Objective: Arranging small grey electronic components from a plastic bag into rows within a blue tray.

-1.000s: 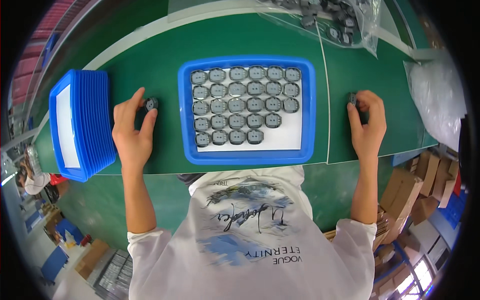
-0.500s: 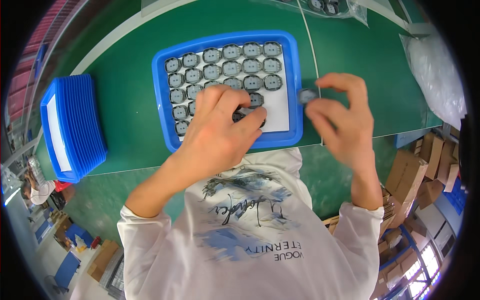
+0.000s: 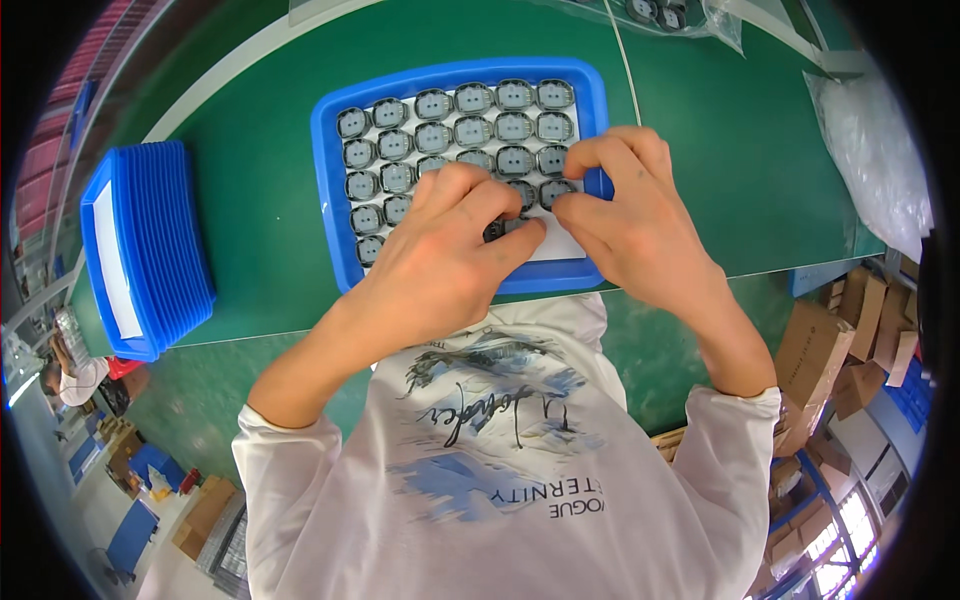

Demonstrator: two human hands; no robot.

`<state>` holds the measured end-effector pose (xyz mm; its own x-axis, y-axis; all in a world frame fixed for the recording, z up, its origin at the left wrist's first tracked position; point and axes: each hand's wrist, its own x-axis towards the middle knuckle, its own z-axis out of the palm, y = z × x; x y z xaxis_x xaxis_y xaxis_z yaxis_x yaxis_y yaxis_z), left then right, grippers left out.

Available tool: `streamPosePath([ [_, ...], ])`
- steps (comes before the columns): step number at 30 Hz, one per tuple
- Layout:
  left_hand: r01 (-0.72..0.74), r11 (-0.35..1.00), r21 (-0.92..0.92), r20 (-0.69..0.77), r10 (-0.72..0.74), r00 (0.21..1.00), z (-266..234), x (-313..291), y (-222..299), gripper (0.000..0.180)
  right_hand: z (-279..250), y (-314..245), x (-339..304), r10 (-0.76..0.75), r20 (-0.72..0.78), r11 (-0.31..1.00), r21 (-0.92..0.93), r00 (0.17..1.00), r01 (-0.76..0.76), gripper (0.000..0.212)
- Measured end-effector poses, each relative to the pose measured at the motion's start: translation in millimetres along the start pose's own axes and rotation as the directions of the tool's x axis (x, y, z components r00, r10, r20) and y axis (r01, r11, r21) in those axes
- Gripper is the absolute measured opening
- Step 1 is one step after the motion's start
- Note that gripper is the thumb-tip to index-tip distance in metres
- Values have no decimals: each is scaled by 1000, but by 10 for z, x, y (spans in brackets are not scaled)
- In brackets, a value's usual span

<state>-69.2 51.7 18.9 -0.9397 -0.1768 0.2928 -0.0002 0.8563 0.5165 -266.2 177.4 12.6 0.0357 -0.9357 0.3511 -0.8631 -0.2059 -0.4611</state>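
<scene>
A blue tray [image 3: 331,215] with a white liner lies in front of me, set with rows of small grey-and-black round parts that have little holes on top. My right hand [image 3: 645,230] is over the tray's right side, thumb and forefinger pinching one grey round part [image 3: 553,190] at the end of the fourth row. My left hand [image 3: 435,250] arches over the lower middle of the tray. Its thumb and fingers curl round another grey round part [image 3: 493,231], mostly covered by them. Several parts beneath this hand are hidden.
A stack of blue trays [image 3: 165,250] stands at the left on the green table [image 3: 260,130]. Clear plastic bags lie along the far edge [image 3: 700,22] and at the right [image 3: 868,160]. Cardboard boxes [image 3: 820,345] are on the right beyond the table edge.
My right hand has moved left from beside the tray, bringing the grey round part into the right-hand column. My left hand stays nearly in place; the view has shifted slightly.
</scene>
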Motion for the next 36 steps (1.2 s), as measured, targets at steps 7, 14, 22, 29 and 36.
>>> streamPosePath([
  [7, -3, 999, -40, -11, 2, 1000, -86, 32, -12, 34, -157, 130, 207, 7, -42, 996, 93, 999, -3, 11],
  [14, 146, 987, 59, -363, -115, 924, -486, -256, -195, 22, -219, 957, 1074, 208, -294, 976, 3, 933, -217, 32],
  [22, 166, 840, -517, -310, -364, 878, -707, -958, 156, 19, -9, 1398, 1319, 128, -293, 956, -220, 948, -197, 32],
  [29, 267, 632, -728, 360, 21, 933, 115, -828, 364, 51, -68, 1452, 1286, 164, -375, 951, -185, 913, -247, 29],
  [36, 365, 745, -559, 645, 114, 755, 852, -749, 200, 43, -129, 1668, 1239, -56, -411, 956, -284, 910, -70, 21],
])
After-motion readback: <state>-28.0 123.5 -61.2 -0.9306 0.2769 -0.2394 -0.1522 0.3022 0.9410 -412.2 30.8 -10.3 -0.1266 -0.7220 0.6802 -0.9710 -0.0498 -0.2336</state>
